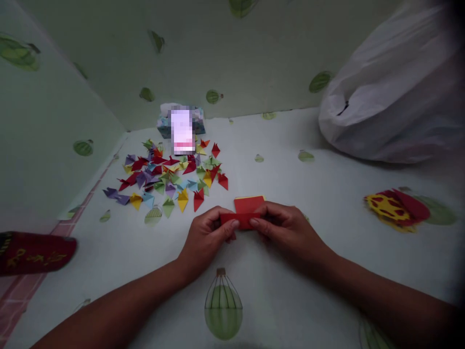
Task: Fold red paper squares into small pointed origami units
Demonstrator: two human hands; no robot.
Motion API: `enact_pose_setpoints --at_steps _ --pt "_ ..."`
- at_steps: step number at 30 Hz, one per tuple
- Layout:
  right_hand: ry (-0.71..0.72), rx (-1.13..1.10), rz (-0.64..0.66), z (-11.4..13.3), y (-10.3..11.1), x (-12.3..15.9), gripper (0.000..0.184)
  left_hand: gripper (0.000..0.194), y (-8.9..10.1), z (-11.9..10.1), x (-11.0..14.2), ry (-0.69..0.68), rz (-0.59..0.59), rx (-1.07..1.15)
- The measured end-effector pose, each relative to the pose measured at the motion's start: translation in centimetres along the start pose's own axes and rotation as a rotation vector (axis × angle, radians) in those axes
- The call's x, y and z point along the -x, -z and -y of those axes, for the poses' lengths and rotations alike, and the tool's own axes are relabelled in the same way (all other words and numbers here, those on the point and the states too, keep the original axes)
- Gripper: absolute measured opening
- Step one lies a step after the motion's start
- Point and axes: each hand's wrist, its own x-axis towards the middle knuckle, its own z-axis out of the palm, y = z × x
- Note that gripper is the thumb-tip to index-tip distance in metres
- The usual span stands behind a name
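A small folded piece of red origami paper (241, 221) is held level between both hands. My left hand (212, 227) pinches its left end, thumb on the near face. At the other end my right hand (279, 224) pinches it in the same way. Just behind it a stack of square paper (250, 202), red on top with a yellow edge showing, lies on the table. Several folded paper cranes (169, 189) in red, yellow, green, blue and purple are spread out beyond my left hand.
A lit phone (182, 131) leans on a tissue box (163, 127) by the back wall. A big white plastic bag (385, 102) fills the back right. Red and yellow cut decorations (395, 209) lie at the right. A dark red object with gold lettering (39, 253) lies at the left edge.
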Motion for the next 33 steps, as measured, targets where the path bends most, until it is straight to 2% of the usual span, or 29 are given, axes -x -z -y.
enact_pose_setpoints --at_steps 17,22,33 --pt "0.053 0.091 0.001 -0.11 -0.13 0.03 0.023 0.020 -0.16 0.20 -0.04 0.046 -0.004 0.106" --pt "0.029 0.058 -0.021 -0.01 -0.25 0.14 0.027 0.032 -0.47 0.66 -0.21 0.010 -0.156 0.271" --pt "0.091 0.095 -0.048 -0.21 -0.33 0.11 0.022 0.019 -0.21 0.57 -0.06 -0.003 -0.130 0.226"
